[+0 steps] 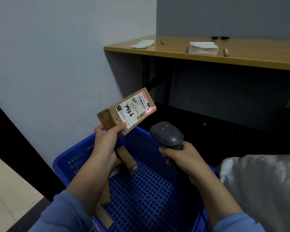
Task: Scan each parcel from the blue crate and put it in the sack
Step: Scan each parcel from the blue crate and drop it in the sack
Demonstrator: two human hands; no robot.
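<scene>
Brown and papery, the box is sitting in the middle of the frame, above the blue crate, with the left hand gripping its near end and tipping the label toward the scanner. The right hand is wrapping round the scanner's handle, aiming its red line across the bars. The grey sack is waiting at lower right, likely close for dropping.

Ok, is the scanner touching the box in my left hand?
Apart. The head view shows a clear gap between the scanner and the box; only its red beam lands on the label.
</scene>
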